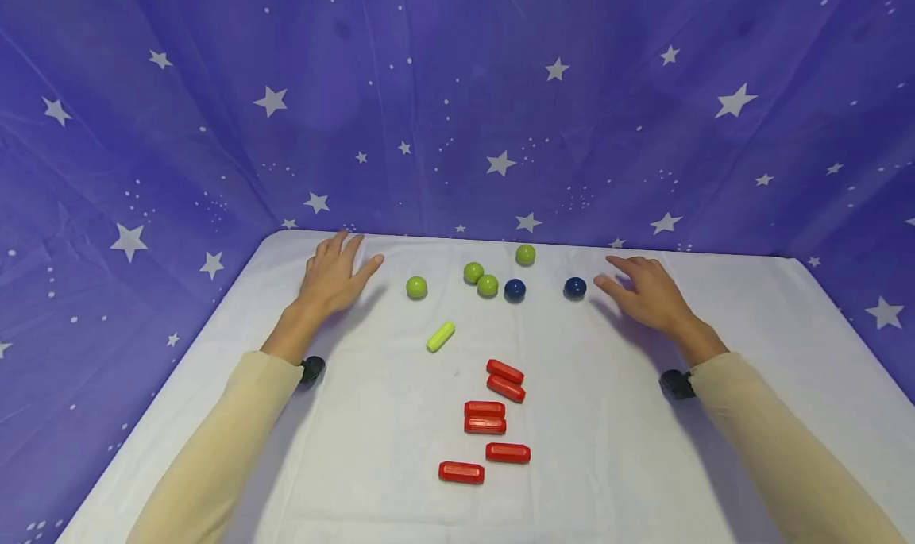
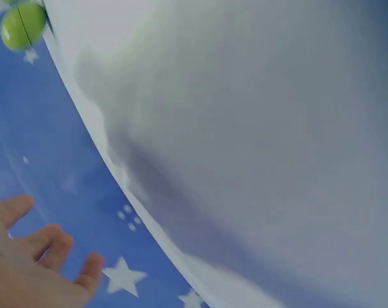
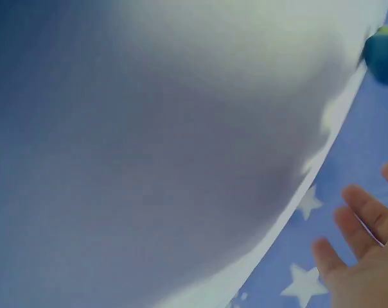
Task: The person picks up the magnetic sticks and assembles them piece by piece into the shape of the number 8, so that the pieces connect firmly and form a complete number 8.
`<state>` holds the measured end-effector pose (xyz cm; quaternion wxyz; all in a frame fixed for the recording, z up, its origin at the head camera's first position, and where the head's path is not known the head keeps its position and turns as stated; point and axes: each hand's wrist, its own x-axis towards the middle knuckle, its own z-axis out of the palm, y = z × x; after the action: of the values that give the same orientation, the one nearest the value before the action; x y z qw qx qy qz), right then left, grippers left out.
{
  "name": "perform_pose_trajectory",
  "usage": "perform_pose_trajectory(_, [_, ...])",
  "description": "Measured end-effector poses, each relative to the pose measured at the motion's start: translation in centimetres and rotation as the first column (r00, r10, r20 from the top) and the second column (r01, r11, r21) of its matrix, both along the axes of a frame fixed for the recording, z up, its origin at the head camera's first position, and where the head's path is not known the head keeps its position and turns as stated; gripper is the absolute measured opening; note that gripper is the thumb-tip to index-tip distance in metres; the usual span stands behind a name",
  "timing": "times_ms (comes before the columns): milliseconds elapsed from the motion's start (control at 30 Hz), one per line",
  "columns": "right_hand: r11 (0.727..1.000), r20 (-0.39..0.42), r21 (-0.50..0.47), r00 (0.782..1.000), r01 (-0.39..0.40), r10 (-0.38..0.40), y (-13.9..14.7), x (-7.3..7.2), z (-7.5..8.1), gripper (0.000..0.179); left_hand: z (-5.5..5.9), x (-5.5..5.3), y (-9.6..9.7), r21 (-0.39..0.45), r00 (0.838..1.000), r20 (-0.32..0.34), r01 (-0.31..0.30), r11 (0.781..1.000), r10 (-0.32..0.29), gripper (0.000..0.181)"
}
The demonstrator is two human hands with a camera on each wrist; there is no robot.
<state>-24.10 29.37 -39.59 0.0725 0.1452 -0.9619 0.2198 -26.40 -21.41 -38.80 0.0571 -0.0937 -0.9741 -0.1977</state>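
Note:
My left hand (image 1: 332, 278) is held over the far left of the table, fingers spread and nothing in them; a green ball (image 1: 417, 287) lies to its right. On the other side my right hand (image 1: 646, 294) hovers with relaxed fingers, also holding nothing, close to a dark blue ball (image 1: 575, 288). Another dark blue ball (image 1: 515, 291) sits between them beside a green ball (image 1: 488, 285). The left wrist view shows the left fingers (image 2: 52, 247) apart from a green ball (image 2: 23, 26). In the right wrist view, a blue ball (image 3: 383, 59) is above the right fingers (image 3: 356, 231).
Two more green balls (image 1: 473, 272) (image 1: 525, 255) lie near the back edge. A yellow-green stick (image 1: 441, 336) rests mid-table, with several red sticks (image 1: 484, 425) nearer the front. A purple star-printed cloth (image 1: 457, 115) hangs behind the white-covered table (image 1: 372, 449).

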Motion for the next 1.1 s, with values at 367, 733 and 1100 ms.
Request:
perform_pose_trajectory(367, [0.991, 0.140, -0.132, 0.989, -0.029, 0.047, -3.1, 0.2, 1.1, 0.055, 1.5, 4.1, 4.8, 0.114, 0.963, 0.027, 0.262, 0.958, -0.267, 0.048])
perform_pose_trajectory(733, [0.990, 0.203, -0.138, 0.979, -0.001, 0.029, -3.4, -0.1, 0.1, 0.049, -0.1, 5.8, 7.1, -0.032, 0.907, 0.170, 0.395, 0.918, -0.385, 0.051])
perform_pose_trajectory(1100, [0.993, 0.168, -0.121, 0.985, 0.000, 0.021, -3.4, -0.4, -0.2, 0.038, -0.2, 6.1, 7.6, -0.004, 0.883, 0.168, 0.445, 0.895, -0.438, 0.031])
